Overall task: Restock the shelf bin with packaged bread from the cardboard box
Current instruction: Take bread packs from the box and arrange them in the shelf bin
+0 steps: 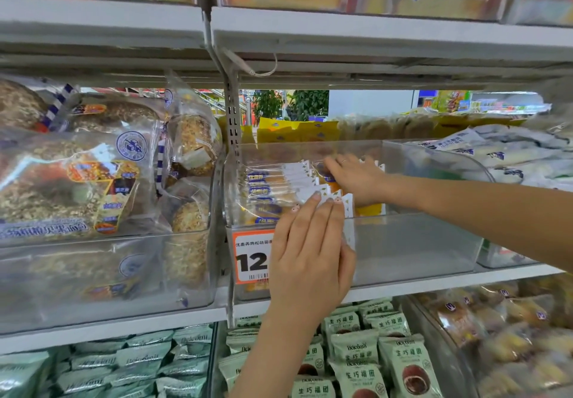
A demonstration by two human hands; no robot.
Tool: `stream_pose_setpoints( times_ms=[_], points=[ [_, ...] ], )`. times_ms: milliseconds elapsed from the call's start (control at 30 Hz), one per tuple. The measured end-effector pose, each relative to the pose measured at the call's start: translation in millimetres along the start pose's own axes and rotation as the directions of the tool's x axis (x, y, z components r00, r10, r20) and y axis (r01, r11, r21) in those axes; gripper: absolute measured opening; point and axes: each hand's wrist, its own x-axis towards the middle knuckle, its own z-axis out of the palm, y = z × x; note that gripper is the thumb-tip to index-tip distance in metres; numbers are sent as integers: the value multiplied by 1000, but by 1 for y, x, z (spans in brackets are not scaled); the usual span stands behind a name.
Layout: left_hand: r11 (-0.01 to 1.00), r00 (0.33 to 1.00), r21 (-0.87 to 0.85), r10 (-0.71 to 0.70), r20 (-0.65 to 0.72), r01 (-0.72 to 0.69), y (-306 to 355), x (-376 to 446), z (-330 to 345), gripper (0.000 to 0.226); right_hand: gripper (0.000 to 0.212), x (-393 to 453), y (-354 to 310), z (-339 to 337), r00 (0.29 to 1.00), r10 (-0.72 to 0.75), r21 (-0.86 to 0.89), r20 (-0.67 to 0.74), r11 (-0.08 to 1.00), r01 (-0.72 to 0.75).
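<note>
The bread packs [279, 187] sit in a row on the left side of the clear shelf bin [418, 242], standing on edge w/ white serrated seams facing right, prob. so they pack tight and labels face front. The bin's right half is bare, so we judge the restock partly done.

Our right hand [356, 180] reaches over the bin wall and rests on the back packs, fingers bent over one w/ an orange face; whether it actually pinches it we can't tell. Our left hand [310, 258] is flat, fingers straight and together, pressing the front packs' seam edges, likely to hold the row upright and squeeze it leftward.

An orange price tag [252, 256] hangs on the bin front, half covered by the left hand. Seeded loaves [77, 174] fill the bin to the left. The cardboard box isn't in view.
</note>
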Motion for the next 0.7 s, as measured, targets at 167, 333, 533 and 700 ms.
stream_pose_setpoints(
  times_ms=[167,333,533,700],
  points=[
    [1000,1000,3,-3,11,3,1,-1,-1,37,82,-1,7,-8,1000,25,73,8,997,-26],
    [998,995,-56,-35,98,41,1,2,-8,36,60,-40,11,-56,915,286,584,-284,809,-72],
    [976,956,-67,-188,224,207,26,-14,-47,48,8,-170,-38,-66,697,481,786,-532,588,193],
    [954,886,-207,-103,452,217,78,-149,-115,37,10,-297,-127,33,809,455,841,-373,533,88]
  ],
)
